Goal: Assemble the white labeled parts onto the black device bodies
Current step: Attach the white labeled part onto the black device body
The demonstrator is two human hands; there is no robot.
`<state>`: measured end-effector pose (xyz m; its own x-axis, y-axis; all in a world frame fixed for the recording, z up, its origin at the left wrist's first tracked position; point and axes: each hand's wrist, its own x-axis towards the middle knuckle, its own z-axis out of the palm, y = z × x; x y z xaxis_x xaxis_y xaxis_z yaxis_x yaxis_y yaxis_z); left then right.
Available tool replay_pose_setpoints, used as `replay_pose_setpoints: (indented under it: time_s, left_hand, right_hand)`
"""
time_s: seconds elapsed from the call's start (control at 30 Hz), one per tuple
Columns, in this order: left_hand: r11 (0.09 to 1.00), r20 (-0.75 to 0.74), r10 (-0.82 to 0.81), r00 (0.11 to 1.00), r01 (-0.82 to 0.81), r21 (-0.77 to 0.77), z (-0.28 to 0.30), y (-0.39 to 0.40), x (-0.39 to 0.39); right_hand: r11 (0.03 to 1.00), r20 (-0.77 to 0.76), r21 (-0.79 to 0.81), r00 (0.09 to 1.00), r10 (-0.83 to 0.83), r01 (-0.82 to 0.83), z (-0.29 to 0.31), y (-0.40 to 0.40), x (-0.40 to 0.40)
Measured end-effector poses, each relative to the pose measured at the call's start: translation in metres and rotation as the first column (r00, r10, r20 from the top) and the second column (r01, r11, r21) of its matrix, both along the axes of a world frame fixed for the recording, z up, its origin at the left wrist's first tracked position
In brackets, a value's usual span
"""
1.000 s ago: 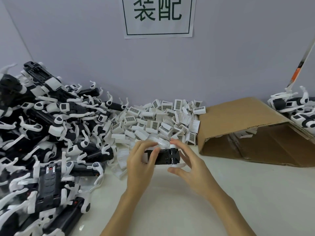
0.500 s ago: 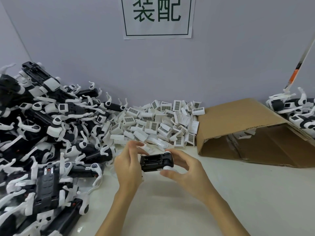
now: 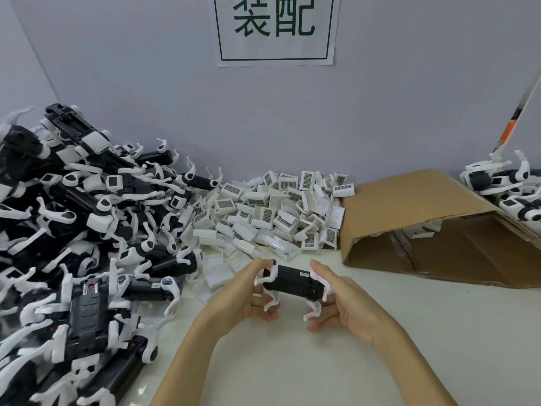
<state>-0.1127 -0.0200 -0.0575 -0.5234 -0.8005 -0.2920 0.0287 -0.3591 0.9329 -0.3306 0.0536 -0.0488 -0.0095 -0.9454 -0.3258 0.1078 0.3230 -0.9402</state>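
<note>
A black device body [image 3: 294,284] is held just above the table [image 3: 380,347], near the centre of the view, with white hooked arms hanging from both of its ends. It is gripped at its 9 o'clock end by the left hand [image 3: 251,291], whose fingers are curled round that end, and at its 3 o'clock end by the right hand [image 3: 342,300], thumb on top and fingers clamped beneath. The heap of white labeled parts [image 3: 278,212] lies at 12 o'clock, just beyond the hands; bodies are piled [image 3: 73,230] at 9 o'clock and a cardboard box [image 3: 424,218] lies open at 2 o'clock. Whether a labeled part is already seated cannot be told. For a good fit, the body is best steadied at both ends and a part pressed on squarely, barcode outward.
</note>
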Motion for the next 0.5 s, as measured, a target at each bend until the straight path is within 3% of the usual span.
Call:
replay_pose_setpoints:
  time_s: [0.07, 0.17, 0.3, 0.4, 0.5]
  left_hand:
    - [0.999, -0.017, 0.012, 1.000, -0.012, -0.037, -0.001, 0.000, -0.001]
    - [0.981, -0.074, 0.059, 0.996, -0.071, -0.181, -0.004, -0.002, -0.002]
    - [0.895, 0.007, 0.078, 0.997, -0.067, -0.441, -0.003, -0.001, 0.003]
    - [0.885, -0.048, 0.092, 0.995, -0.104, -0.453, -0.004, -0.002, 0.007]
    - [0.867, -0.155, 0.251, 0.956, -0.293, -0.403, -0.004, -0.002, 0.005]
  right_hand:
    - [1.000, -0.068, -0.008, 0.998, 0.001, -0.001, 0.000, 0.000, -0.001]
    - [0.982, -0.195, -0.187, 0.979, -0.067, 0.030, -0.002, -0.002, -0.003]
    - [0.925, -0.052, -0.381, 0.998, -0.025, 0.003, -0.009, -0.006, -0.005]
    - [0.912, -0.032, -0.409, 0.999, -0.002, -0.012, -0.014, -0.010, -0.003]
    - [0.908, 0.139, -0.367, 0.977, -0.162, 0.203, -0.020, -0.019, 0.004]
